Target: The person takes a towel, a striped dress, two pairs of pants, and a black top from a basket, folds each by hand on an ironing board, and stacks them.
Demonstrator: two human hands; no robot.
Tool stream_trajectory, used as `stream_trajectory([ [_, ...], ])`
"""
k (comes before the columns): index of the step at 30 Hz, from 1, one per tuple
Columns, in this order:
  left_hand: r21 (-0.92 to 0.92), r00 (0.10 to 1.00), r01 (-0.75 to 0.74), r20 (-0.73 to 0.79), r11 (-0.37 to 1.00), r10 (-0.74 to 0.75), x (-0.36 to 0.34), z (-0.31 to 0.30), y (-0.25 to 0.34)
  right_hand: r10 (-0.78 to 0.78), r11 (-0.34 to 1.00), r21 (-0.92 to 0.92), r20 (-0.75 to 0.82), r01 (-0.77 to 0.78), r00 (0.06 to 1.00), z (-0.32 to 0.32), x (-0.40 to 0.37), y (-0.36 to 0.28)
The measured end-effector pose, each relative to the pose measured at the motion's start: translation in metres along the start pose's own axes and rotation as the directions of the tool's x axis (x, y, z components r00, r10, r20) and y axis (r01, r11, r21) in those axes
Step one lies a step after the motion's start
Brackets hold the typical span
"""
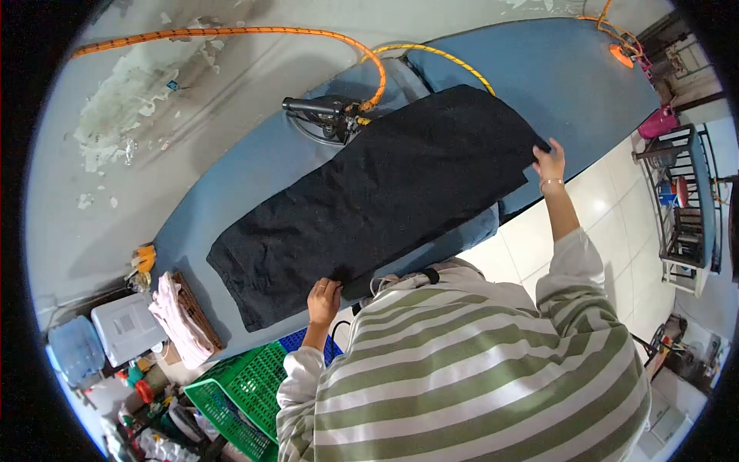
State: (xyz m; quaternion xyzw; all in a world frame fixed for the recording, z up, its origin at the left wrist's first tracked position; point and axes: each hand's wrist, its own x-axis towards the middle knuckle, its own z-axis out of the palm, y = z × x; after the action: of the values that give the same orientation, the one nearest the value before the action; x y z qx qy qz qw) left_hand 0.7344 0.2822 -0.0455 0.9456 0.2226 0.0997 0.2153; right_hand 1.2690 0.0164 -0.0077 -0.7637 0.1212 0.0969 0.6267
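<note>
On table: cloth spread flat, iron near far edge.
Left hand: fingers pinch cloth's near edge.
Right hand: fingers grip cloth's end corner.

Premises: a small garment-pressing workshop rather than a domestic room. Evidence: a long padded tabletop covered in blue and shaped like an oversized ironing board. A heavy steam iron stands on it, joined to orange braided hoses strung along the wall. A black cloth lies spread flat across it. Green plastic crates stand below, with pink fabric piled at the tabletop's end. Wall paint is peeling; the floor is white tile.
</note>
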Motion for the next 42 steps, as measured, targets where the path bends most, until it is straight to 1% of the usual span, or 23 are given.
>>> stream_trajectory([
  [6,0.042,0.997,0.029,0.076,0.999,-0.032,-0.013,0.01,0.001,0.184,0.976,-0.123,0.016,-0.181,0.983,-0.027,0.011,0.112],
  [10,0.023,0.99,-0.009,0.138,1.0,0.005,0.016,-0.006,0.036,0.313,0.941,-0.062,-0.206,-0.332,0.927,-0.015,0.017,0.119],
  [13,0.046,0.969,-0.155,0.2,0.987,0.143,0.057,0.007,0.061,0.482,0.832,0.272,0.078,-0.484,0.872,-0.011,0.028,0.131],
  [14,0.079,0.969,-0.122,0.224,0.989,0.102,0.064,0.014,0.066,0.542,0.812,0.264,-0.009,-0.521,0.841,-0.006,0.024,0.123],
  [17,0.097,0.958,-0.01,0.287,0.995,-0.018,0.082,0.024,0.066,0.639,0.733,0.169,0.161,-0.659,0.752,-0.008,0.027,0.108],
  [19,0.004,0.935,0.101,0.34,0.995,-0.097,0.09,0.019,0.061,0.482,0.782,0.221,0.377,-0.582,0.791,-0.004,0.037,0.103],
  [20,-0.153,0.958,0.122,0.276,0.981,-0.076,0.089,0.026,0.046,0.372,0.782,0.313,0.459,-0.539,0.807,0.015,0.015,0.064],
  [22,-0.479,0.941,0.291,0.3,0.828,-0.157,0.1,0.002,0.043,0.105,0.806,0.415,0.6,-0.421,0.793,0.054,-0.05,-0.024],
  [23,-0.617,0.928,0.359,0.317,0.701,-0.195,0.104,-0.013,0.041,-0.046,0.833,0.439,0.662,-0.337,0.748,0.072,-0.087,-0.062],
  [25,-0.786,0.894,0.447,0.39,0.427,-0.219,0.113,-0.042,0.037,-0.118,0.944,0.281,0.773,-0.17,0.623,0.104,-0.15,-0.1],
  [27,-0.858,0.864,0.476,0.416,0.192,-0.282,0.121,-0.078,0.035,-0.077,0.992,0.012,0.846,0.125,0.528,0.131,-0.231,-0.122],
  [28,-0.881,0.871,0.446,0.387,0.156,-0.301,0.121,-0.087,0.028,-0.147,0.971,0.038,0.873,0.235,0.466,0.145,-0.274,-0.126],
  [29,-0.903,0.877,0.413,0.359,0.117,-0.319,0.12,-0.095,0.019,-0.316,0.881,0.157,0.898,0.446,0.308,0.162,-0.3,-0.11],
  [30,-0.935,0.887,0.354,0.331,0.012,-0.321,0.114,-0.094,0.0,-0.276,0.899,0.208,0.952,0.384,0.131,0.18,-0.324,-0.086],
  [31,-0.914,0.785,0.388,0.395,-0.118,-0.477,0.107,-0.091,-0.016,-0.307,0.883,0.279,0.952,0.378,0.013,0.197,-0.347,-0.056],
  [32,-0.904,0.775,0.366,0.427,-0.22,-0.465,0.096,-0.089,-0.041,-0.307,0.852,0.336,0.942,0.4,-0.137,0.211,-0.369,-0.03],
  [33,-0.883,0.765,0.342,0.46,-0.32,-0.451,0.079,-0.083,-0.068,-0.159,0.87,0.246,0.96,0.427,-0.231,0.219,-0.388,-0.011],
  [34,-0.863,0.662,0.369,0.505,-0.346,-0.554,0.056,-0.063,-0.102,0.023,0.913,0.125,0.934,0.389,-0.355,0.225,-0.398,0.013],
  [35,-0.841,0.545,0.393,0.539,-0.372,-0.642,0.034,-0.038,-0.14,-0.065,0.898,0.198,0.943,0.393,-0.328,0.22,-0.406,0.035],
  [36,-0.818,0.416,0.411,0.562,-0.403,-0.715,0.019,-0.028,-0.163,0.013,0.915,0.128,0.938,0.383,-0.345,0.216,-0.406,0.047],
  [37,-0.824,0.301,0.301,0.561,-0.481,-0.772,0.025,-0.048,-0.127,0.094,0.923,0.056,0.927,0.38,-0.364,0.212,-0.399,0.055],
  [39,-0.789,0.491,0.559,0.562,-0.254,-0.666,0.023,-0.066,-0.108,0.125,0.938,-0.017,0.948,0.347,-0.292,0.201,-0.377,0.066],
  [42,-0.704,0.57,0.682,0.34,0.2,-0.748,0.022,-0.054,-0.119,0.159,0.92,-0.139,0.987,0.366,-0.026,0.186,-0.335,0.068],
])
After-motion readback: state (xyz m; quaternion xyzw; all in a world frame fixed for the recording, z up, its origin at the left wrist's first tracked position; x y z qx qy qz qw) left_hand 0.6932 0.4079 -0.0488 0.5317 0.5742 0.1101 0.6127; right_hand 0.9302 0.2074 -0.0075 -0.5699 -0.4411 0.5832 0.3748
